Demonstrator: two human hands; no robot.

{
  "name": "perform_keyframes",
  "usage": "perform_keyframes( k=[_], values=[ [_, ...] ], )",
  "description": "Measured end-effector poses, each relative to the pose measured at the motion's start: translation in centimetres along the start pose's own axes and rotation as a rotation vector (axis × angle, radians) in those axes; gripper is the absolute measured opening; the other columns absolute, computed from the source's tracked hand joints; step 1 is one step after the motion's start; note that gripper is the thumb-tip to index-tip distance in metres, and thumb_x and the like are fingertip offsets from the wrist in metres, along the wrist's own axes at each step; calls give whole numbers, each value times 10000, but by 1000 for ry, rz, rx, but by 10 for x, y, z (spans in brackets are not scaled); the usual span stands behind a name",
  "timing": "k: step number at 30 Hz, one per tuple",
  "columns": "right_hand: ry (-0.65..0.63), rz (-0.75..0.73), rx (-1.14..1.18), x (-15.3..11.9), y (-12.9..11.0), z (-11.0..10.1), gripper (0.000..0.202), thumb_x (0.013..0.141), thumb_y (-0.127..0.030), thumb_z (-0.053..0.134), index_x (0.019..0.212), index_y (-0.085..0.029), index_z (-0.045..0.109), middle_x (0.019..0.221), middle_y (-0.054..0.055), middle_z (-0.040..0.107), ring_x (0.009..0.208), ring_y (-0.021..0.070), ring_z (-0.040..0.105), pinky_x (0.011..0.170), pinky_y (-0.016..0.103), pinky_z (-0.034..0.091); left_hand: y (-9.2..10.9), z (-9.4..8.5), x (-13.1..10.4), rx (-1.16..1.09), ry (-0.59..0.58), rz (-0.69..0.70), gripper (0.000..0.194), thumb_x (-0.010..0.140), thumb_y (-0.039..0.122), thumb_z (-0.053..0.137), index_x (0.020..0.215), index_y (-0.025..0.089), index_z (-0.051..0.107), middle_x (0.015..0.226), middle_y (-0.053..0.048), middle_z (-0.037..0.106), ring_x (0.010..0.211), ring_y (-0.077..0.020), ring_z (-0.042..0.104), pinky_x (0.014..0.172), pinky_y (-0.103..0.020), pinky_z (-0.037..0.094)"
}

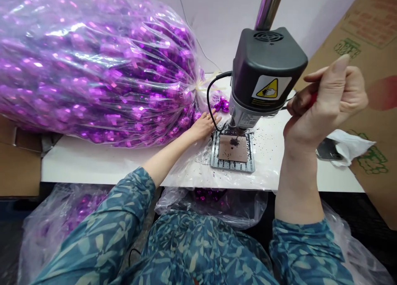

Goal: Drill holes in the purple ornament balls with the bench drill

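A black and grey drill press (268, 70) stands over a ridged metal base (234, 165). On the base lies a brown square board (226, 150) with dark shavings around a small hole. My right hand (333, 96) is closed round the red-tipped lever at the machine's right side. My left hand (206, 125) reaches to the left of the base, fingers apart, beside shiny purple balls (222, 105) and the tied neck of a bag. I cannot make out anything held in it.
A huge clear bag of purple balls (108, 74) fills the left of the white table (93, 161). Cardboard boxes stand at the right (372, 111) and far left (18, 165). A phone (327, 149) and white tissue (352, 146) lie right. Another bag (245, 206) hangs below the front edge.
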State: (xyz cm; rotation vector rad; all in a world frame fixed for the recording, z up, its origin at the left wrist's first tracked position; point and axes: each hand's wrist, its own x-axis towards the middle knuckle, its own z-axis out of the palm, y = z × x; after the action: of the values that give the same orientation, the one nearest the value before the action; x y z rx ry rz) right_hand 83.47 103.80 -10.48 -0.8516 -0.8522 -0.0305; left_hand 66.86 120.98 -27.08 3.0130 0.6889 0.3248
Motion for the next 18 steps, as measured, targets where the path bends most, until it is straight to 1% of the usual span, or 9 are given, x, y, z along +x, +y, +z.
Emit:
perform_keyframes(
  k=[2,3,5,9,12,14,16,18],
  values=[
    [1,-1,0,-1,0,0,402,862,-481,592,662,-133,568,423,-110,338,350,-23,368,403,168,202,6,-1,1,108,-30,-17,494,933,102,488,1419,58,570,1477,-245,567,1498,-380,421,1251,-593,297],
    [2,-6,0,-1,0,0,398,858,-480,592,661,-135,568,424,-109,338,351,-21,372,401,172,203,8,-1,-2,147,-31,-29,467,927,93,491,1380,51,601,1430,-250,596,1452,-384,470,1247,-602,298],
    [4,-13,0,-1,0,0,389,849,-483,594,667,-141,563,428,-109,341,358,-14,381,393,185,208,11,-1,-12,186,-24,-36,417,907,65,500,1289,73,665,1350,-229,639,1357,-365,546,1245,-597,307],
    [11,-12,1,-2,1,0,393,845,-498,587,666,-151,536,430,-111,345,360,-9,372,381,201,202,12,-1,-32,159,20,-54,373,893,37,492,1163,139,729,1258,-181,677,1234,-324,592,1222,-597,350],
    [18,-27,2,-1,2,-1,398,844,-509,594,669,-156,537,442,-108,345,365,-7,379,381,200,208,12,-3,-41,142,11,-67,361,880,16,474,1096,127,742,1161,-169,710,1178,-307,614,1228,-567,351],
    [22,-30,7,-1,3,-1,409,830,-526,606,667,-157,537,445,-106,337,368,-1,389,375,199,208,14,-7,-44,138,-2,-79,384,876,2,455,1120,109,732,1104,-163,730,1144,-290,636,1237,-527,344],
    [23,-28,13,-1,4,-2,424,812,-544,615,663,-155,534,441,-106,330,362,1,387,370,196,204,18,-11,-44,127,1,-115,438,879,-7,441,1225,82,694,1091,-167,742,1127,-280,656,1225,-495,355],
    [22,-30,18,-1,5,-2,434,809,-550,616,664,-150,534,436,-106,329,356,-1,383,370,191,202,22,-14,-38,113,0,-180,498,874,-7,459,1341,48,623,1098,-185,747,1120,-293,674,1178,-483,399]
  ],
)
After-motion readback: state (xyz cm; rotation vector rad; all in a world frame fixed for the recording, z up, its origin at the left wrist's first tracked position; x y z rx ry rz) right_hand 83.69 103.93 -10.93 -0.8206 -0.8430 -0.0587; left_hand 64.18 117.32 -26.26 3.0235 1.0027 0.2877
